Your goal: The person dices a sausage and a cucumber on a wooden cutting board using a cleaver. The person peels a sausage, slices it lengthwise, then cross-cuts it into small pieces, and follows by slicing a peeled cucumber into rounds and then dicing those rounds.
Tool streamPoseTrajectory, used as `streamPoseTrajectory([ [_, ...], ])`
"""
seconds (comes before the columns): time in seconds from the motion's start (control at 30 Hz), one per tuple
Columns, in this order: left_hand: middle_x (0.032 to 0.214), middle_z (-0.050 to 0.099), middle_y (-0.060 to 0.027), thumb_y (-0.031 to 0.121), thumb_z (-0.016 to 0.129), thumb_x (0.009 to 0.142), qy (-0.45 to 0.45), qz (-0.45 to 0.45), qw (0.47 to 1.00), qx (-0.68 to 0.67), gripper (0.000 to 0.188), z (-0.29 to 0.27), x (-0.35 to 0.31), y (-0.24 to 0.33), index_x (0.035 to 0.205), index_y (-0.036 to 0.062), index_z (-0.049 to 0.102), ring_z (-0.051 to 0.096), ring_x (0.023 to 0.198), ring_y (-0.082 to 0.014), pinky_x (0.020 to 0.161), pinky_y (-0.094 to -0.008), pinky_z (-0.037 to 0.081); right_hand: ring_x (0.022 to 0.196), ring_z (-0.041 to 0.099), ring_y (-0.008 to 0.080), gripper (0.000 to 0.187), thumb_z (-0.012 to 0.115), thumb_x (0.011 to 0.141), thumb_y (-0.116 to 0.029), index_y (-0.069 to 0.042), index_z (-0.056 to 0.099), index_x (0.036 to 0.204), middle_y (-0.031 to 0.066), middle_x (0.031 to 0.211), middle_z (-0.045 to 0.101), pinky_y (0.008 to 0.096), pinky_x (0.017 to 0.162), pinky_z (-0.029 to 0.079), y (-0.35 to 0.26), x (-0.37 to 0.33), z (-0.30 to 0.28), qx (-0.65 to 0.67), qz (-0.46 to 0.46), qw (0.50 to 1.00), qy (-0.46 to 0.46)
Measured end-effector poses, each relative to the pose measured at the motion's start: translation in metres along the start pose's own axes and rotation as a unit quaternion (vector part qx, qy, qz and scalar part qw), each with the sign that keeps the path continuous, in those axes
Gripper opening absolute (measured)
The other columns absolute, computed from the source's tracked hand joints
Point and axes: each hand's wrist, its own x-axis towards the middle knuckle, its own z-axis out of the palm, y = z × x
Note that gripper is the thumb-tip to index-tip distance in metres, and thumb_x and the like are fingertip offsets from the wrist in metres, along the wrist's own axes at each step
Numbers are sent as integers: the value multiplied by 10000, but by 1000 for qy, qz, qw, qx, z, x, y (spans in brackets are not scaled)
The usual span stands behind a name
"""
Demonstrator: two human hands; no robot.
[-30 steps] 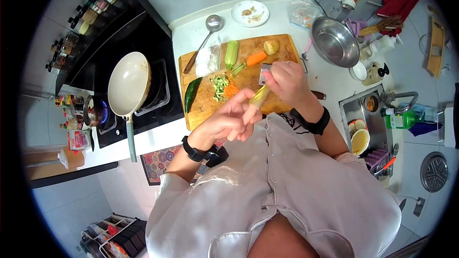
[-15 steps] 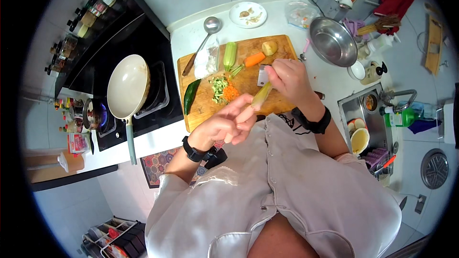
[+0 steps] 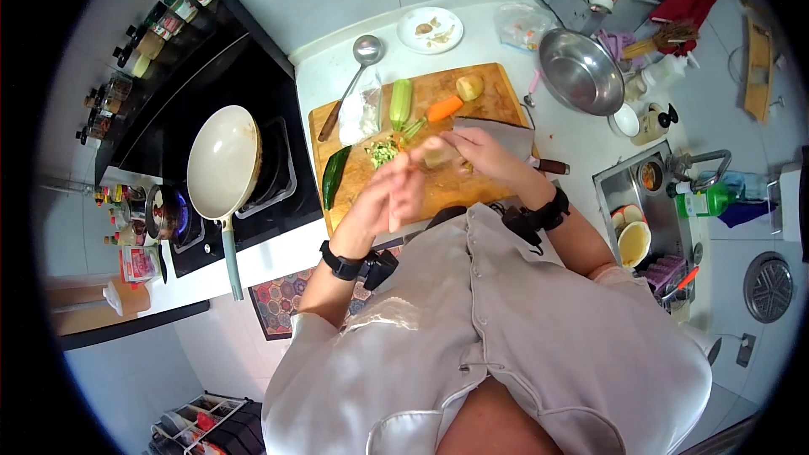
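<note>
The left hand (image 3: pixel 390 191), mid-frame, is blurred, its fingers partly bent; I cannot tell whether it grips anything. The right hand (image 3: pixel 490 156), right of centre, brings its fingers toward a pale bit (image 3: pixel 434 152) between the two hands at the frame's centre; blur hides whether it is pinched. Beneath them is a wooden board (image 3: pixel 455 187) with a knife (image 3: pixel 499 136) along its right side, a cucumber (image 3: pixel 334 177) at its left edge, and chopped greens (image 3: pixel 381 152), a carrot (image 3: pixel 444 108) and a green piece (image 3: pixel 401 103) between. The board sits on a white desk (image 3: pixel 569 143). A pan (image 3: pixel 221 156) stands on the black stove at left, near a blue flame (image 3: pixel 183 212); a sink (image 3: pixel 602 185) is at right. Tiled wall (image 3: pixel 362 0) closes the top, with jars (image 3: pixel 164 21) upper left; a patterned mat (image 3: pixel 276 307) covers floor lower left.
</note>
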Motion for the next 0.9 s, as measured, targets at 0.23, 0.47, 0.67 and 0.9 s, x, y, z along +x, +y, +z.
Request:
streamPoseTrajectory([
  [0.23, 604, 391, 61, 201, 589, 880, 305, 0, 932, 197, 154, -36, 6, -8, 920, 66, 528, 335, 457, -37, 424, -173, 248, 637, 418, 86, 189, 483, 893, -227, -78, 538, 997, -1, 831, 475, 200, 541, 343, 47, -8, -40, 161, 134, 978, -15],
  [0.47, 678, 539, -85, 194, 591, 835, 260, 169, 572, 760, 138, -84, -7, -7, 813, 68, 539, 513, 506, -245, 461, -307, 401, 784, 491, 116, 351, 515, 806, -11, -76, 444, 1144, 42, 926, 523, 270, 630, 433, 87, -14, -62, 323, 87, 942, -44],
  [0.67, 783, 587, -141, 252, 577, 847, 356, 122, 335, 864, 194, -113, -20, 21, 867, 63, 538, 581, 710, -349, 562, -424, 446, 1023, 518, 158, 343, 515, 836, 33, -84, 426, 1146, 97, 1091, 521, 310, 814, 463, 59, -24, -41, 176, 37, 983, -47],
  [0.9, 758, 622, -192, 301, 562, 856, 380, 8, 336, 861, 290, -167, -24, 32, 1038, 88, 486, 608, 713, -364, 581, -455, 460, 668, 590, 128, 131, 590, 866, -96, 6, 554, 940, 59, 729, 591, 244, 609, 477, 36, -18, -22, 84, -27, 995, -46],
])
